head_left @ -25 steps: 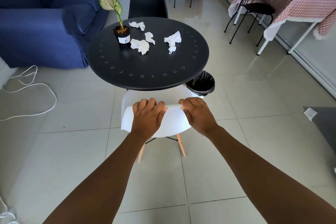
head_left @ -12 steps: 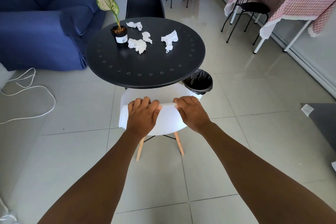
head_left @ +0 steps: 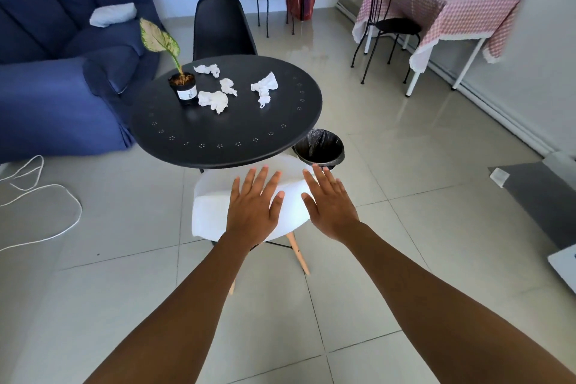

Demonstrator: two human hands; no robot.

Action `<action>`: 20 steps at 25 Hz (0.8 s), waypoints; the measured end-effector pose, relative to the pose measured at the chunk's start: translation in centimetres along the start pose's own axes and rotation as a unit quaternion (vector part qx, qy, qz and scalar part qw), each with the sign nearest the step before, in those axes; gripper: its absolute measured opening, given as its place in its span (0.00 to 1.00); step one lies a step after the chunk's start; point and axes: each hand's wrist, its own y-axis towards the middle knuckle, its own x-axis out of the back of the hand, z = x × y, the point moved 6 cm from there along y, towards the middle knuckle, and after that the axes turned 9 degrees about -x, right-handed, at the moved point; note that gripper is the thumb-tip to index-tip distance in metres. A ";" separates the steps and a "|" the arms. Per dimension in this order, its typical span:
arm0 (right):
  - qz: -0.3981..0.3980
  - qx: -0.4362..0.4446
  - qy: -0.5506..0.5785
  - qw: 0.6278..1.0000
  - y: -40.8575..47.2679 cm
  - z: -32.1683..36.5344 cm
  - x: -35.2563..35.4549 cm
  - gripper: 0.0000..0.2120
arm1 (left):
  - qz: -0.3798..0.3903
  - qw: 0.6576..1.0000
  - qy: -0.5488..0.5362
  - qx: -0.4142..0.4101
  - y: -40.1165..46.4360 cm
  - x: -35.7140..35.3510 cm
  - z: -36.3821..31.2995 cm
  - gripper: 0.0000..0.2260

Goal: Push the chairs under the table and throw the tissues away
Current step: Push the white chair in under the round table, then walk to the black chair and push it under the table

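Risks, judged from current layout: white chair (head_left: 212, 212) is pushed part-way under the round black surface (head_left: 224, 134); seat front is hidden below the rim, backrest is outside. Both hands are spread flat over the backrest top, left hand (head_left: 254, 206) and right hand (head_left: 330, 206), fingers (head_left: 265, 174) wide, nothing held; contact w/ the shell vs. just above it cannot be told. If pushed further w/ force, the surface could be bumped, and the potted plant (head_left: 184, 89) near its far-left edge could be tipped. Bin (head_left: 319, 146) stands on the floor just beside the chair's right side, partly under the rim; a skewed push could knock it. Black chair (head_left: 223, 29) at the far side is not seen tucked in. Four crumpled tissues (head_left: 213, 100) lie on the surface, approx. centre-back, untouched; light, could be dropped en route to the bin.

Hidden/unclear: surface legs, chair seat front, black chair's seat and legs, bin base. Frame edges are blurred
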 end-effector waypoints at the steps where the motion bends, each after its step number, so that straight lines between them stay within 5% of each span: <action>1: -0.002 -0.017 0.006 1.000 -0.7 -1.4 0.5 0.25 | 0.005 1.000 0.001 -0.013 0.5 -0.1 -1.4 0.24; 8: -0.006 -0.223 0.065 0.973 -8.3 -17.5 2.9 0.24 | 0.105 0.987 -0.045 -0.114 3.6 -5.2 -14.5 0.22; 13: 0.017 -0.397 0.118 0.910 -16.7 -32.2 2.4 0.23 | 0.233 0.953 -0.085 -0.176 4.7 -11.4 -25.7 0.21; 20: 0.091 -0.527 0.208 0.819 -23.4 -47.1 2.3 0.19 | 0.425 0.878 -0.216 -0.040 6.6 -20.7 -36.8 0.21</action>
